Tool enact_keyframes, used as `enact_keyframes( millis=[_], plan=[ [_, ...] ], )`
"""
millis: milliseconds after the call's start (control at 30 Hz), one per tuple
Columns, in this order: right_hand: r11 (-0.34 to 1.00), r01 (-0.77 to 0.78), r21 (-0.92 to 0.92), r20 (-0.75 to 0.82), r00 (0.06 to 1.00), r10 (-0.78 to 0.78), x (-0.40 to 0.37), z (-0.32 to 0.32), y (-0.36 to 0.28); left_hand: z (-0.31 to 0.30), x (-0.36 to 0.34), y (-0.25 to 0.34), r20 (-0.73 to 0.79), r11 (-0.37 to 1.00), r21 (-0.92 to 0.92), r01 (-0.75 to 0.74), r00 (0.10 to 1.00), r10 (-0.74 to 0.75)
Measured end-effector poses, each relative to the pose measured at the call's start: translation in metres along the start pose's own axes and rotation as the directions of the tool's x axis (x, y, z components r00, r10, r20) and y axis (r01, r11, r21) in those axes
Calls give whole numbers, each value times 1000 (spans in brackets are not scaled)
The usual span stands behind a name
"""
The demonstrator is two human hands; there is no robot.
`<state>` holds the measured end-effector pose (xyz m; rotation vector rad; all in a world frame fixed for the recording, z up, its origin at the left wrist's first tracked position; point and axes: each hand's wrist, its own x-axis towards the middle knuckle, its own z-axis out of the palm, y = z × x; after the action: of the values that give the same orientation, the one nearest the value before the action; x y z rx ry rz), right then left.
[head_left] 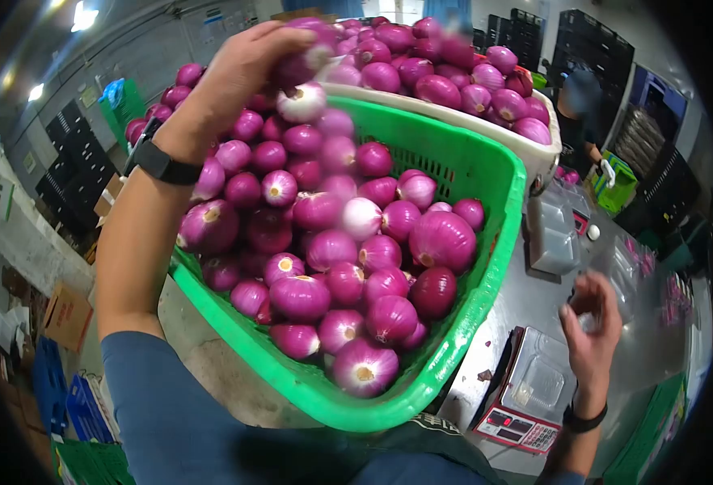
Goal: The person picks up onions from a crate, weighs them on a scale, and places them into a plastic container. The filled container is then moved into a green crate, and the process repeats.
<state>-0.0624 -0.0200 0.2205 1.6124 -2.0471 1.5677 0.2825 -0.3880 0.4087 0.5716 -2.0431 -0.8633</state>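
Note:
My left hand (247,58), with a dark watch on its wrist, is closed around a red onion (312,52) above the far left part of the heap. Below it stands a green plastic crate (474,323) filled with red onions (300,297), some showing pale root ends. Over at the right, my right hand (595,327) is open with its fingers curved and the thumb apart; nothing shows in it. It hovers beside a clear plastic tray (538,380), which rests on a digital scale (518,428) with a red-lit display.
A white crate (526,149) heaped with red onions stands behind the green one. Stacked clear trays (552,234) sit on the metal table (474,384). A co-worker (576,113) with a white glove is at the back right. A cardboard box (67,317) lies at left.

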Motion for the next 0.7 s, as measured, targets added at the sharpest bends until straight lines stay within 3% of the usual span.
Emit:
enact_keyframes(
  millis=[33,67,100,133,200,233,300,333,367,400,433,467,500,533,567,600,667,700],
  plan=[
    [997,63,53,-39,997,-61,13,10,-13,28,3,11,73,992,-66,-106,991,110],
    [989,117,94,-61,992,-111,25,20,-28,54,-6,40,160,997,-59,42,987,-32],
    [978,169,127,-87,983,-158,35,30,-44,84,-18,66,253,983,-153,97,966,-56],
    [953,260,152,-149,960,-238,45,43,-62,109,-14,65,348,980,-197,39,937,33],
    [876,420,239,-267,896,-356,56,68,-82,155,-26,74,484,985,-95,-145,858,173],
    [858,477,189,-287,863,-416,56,71,-86,173,-34,82,534,994,-104,24,845,36],
    [838,539,86,-282,820,-498,54,70,-86,193,-44,84,720,991,-87,105,693,-10],
    [835,549,36,-257,813,-523,50,66,-83,186,-40,95,806,999,-5,48,591,-24],
    [833,544,103,-240,826,-510,44,65,-74,173,-39,112,836,989,62,138,534,-127],
    [863,483,148,-229,865,-445,33,59,-66,168,-25,96,823,972,91,-219,565,50],
    [914,360,187,-179,927,-329,20,51,-55,156,-14,100,755,946,278,-169,647,-107],
    [909,171,381,-175,978,-111,7,47,-47,146,0,92,608,877,430,-214,787,-106],
    [829,-14,558,-129,986,104,-6,44,-38,131,21,68,480,782,526,-334,876,52],
    [798,-99,595,-130,968,216,-18,39,-26,113,41,40,362,622,660,-421,904,228],
    [754,-175,633,-127,937,324,-30,33,-13,89,64,7,313,534,748,-393,919,238],
    [736,-224,639,-133,910,393,-44,26,-2,73,74,-10,258,464,835,-295,955,144],
    [696,-312,646,-133,852,506,-73,14,21,40,86,-56,337,345,878,-333,940,51],
    [676,-354,646,-129,822,555,-87,9,31,26,86,-86,263,297,918,-262,964,38]
  ],
)
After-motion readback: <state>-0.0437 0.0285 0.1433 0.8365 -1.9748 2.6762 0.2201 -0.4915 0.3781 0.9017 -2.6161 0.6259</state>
